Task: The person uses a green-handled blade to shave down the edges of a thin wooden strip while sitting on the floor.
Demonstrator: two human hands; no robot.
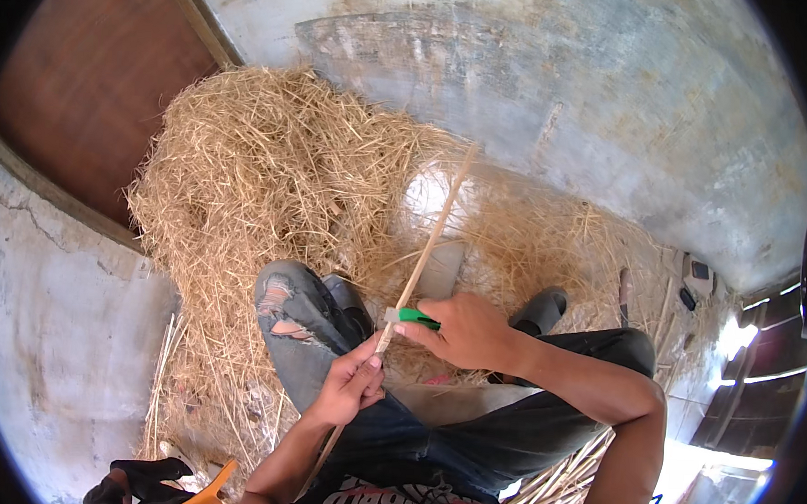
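My left hand [351,386] is closed around a long, pale bamboo-like strip [437,226], which slants from beside my left forearm up toward the wall. In my right hand [468,333] is a green-handled utility knife [416,317], fingers wrapped over the handle. Its blade end meets the strip just above my left fingers; whether it bites into the strip cannot be made out. Both hands are over my lap, between my bent knees.
A big heap of straw [253,171] lies ahead to the left, against a stained wall [567,87] and a brown panel [84,80]. Thin sticks [574,475] lie at my lower right. An orange object [210,488] is at lower left, and a small black object [688,299] at far right.
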